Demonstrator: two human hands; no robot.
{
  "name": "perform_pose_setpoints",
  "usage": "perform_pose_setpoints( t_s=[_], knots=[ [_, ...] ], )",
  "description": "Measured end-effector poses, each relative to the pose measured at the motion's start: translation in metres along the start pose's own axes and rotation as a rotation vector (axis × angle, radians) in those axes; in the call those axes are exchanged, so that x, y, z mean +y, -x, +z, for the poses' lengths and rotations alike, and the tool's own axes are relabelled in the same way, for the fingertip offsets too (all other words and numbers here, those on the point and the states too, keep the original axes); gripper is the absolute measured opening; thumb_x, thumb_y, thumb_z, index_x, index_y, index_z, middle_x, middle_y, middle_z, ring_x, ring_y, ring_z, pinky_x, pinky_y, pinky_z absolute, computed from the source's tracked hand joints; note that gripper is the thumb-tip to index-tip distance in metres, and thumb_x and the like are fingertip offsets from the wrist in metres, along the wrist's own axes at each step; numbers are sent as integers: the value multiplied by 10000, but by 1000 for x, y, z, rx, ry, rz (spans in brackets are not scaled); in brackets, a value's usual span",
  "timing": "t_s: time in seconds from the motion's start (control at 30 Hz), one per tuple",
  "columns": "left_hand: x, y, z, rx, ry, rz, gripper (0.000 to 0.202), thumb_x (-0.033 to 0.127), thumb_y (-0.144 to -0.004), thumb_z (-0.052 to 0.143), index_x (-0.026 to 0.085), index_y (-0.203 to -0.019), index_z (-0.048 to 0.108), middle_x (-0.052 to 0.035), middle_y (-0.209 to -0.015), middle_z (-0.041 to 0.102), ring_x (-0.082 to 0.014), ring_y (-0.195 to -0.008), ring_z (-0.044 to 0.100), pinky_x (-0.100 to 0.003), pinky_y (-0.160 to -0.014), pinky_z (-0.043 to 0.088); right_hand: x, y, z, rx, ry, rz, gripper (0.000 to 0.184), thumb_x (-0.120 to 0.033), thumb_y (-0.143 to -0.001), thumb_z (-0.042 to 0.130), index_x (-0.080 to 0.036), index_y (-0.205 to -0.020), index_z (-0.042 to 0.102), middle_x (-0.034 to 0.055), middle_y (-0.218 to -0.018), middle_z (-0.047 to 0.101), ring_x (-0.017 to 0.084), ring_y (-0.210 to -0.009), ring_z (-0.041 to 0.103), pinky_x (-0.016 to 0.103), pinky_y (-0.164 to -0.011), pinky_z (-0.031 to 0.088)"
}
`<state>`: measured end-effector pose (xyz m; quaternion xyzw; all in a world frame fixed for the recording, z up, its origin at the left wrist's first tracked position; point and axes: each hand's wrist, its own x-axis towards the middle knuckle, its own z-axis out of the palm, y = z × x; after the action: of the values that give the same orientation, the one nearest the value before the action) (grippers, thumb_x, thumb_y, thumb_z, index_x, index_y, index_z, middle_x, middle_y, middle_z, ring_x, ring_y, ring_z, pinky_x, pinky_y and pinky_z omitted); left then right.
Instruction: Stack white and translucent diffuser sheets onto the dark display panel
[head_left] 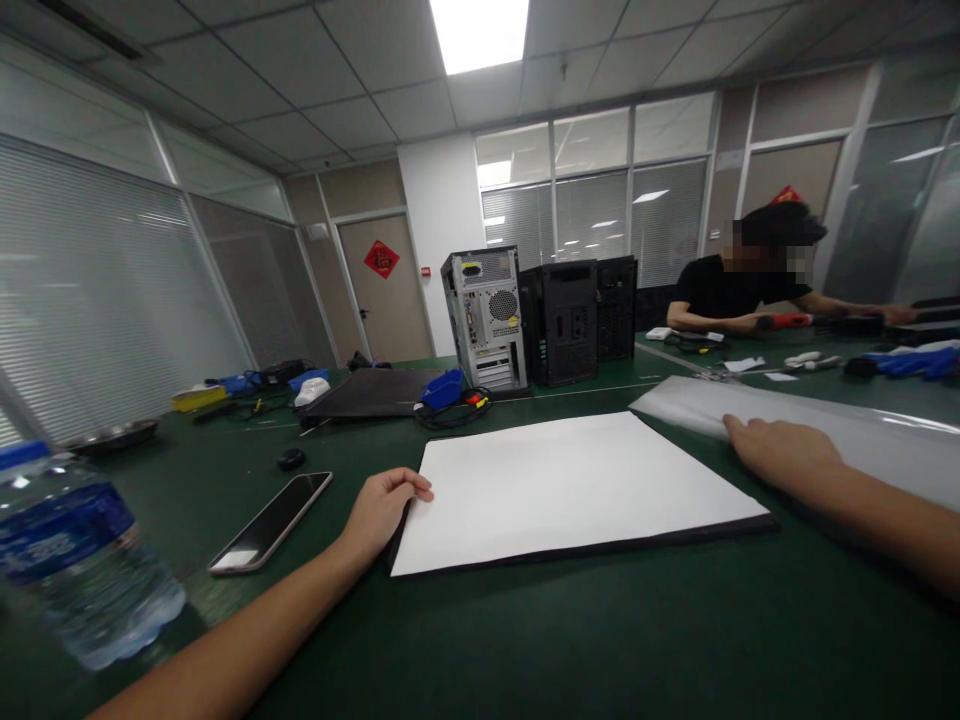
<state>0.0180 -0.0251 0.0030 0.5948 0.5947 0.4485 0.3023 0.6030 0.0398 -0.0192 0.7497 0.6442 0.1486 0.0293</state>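
In the head view a large white sheet (555,490) lies flat on a thin black board (675,535), whose dark edge shows along the front and left. My left hand (384,510) is closed at the sheet's left edge, thumb and fingers pressed together there. To the right of the board lies a translucent plastic sheet (885,430), with a shiny strip along its far edge. My right hand (784,450) is on its near left part, fingers curled down against the plastic; the fingertips are partly hidden. A smartphone (274,522) lies left of my left hand.
A water bottle (75,560) stands at the near left of the green table (525,640). Computer cases (491,320) stand at the back. Behind the board lie a dark panel (375,392) and a blue connector with cable (442,390). A person in black (720,290) works at the far right.
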Motion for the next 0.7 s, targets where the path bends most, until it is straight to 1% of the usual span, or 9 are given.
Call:
perform_pose_setpoints(
  t_s=[0.13, 0.27, 0.47, 0.63, 0.7],
  knots=[
    [0, 0, -1, -6, -2, 4, 222, 318, -659, 552, 186, -736, 713, -44, -754, 754, -222, -695, 630, -298, -638, 410, 1, -1, 1, 8, -19, 2, 478, -216, -936, 278, -134, -1342, 516, 240, -1153, 631, 361, -982, 636, 485, -751, 471],
    [0, 0, -1, -10, -4, 8, 219, 316, -663, 554, 186, -734, 715, -44, -754, 756, -221, -690, 629, -299, -638, 410, 1, -1, 2, 13, -28, -1, 462, -228, -939, 282, -137, -1315, 535, 239, -1162, 628, 360, -979, 634, 488, -758, 468],
    [0, 1, -1, -19, -3, 22, 217, 320, -662, 555, 187, -724, 715, -47, -752, 755, -234, -742, 637, -298, -650, 407, 2, -1, 3, 19, -21, 2, 453, -225, -942, 292, -139, -1315, 534, 227, -1147, 628, 354, -988, 633, 486, -784, 471],
    [-2, 1, -1, -7, -11, 18, 221, 309, -666, 550, 184, -731, 720, -39, -757, 753, -211, -676, 603, -291, -627, 392, 2, 0, 5, 39, -35, -3, 463, -220, -943, 274, -142, -1315, 539, 229, -1150, 630, 357, -986, 630, 492, -768, 473],
    [-2, 1, -1, -4, -12, 22, 221, 303, -671, 546, 186, -735, 722, -38, -753, 752, -214, -691, 611, -291, -636, 397, 2, 0, 5, 45, -45, 0, 458, -213, -935, 282, -139, -1298, 551, 232, -1129, 636, 361, -964, 635, 500, -762, 473]
  ],
)
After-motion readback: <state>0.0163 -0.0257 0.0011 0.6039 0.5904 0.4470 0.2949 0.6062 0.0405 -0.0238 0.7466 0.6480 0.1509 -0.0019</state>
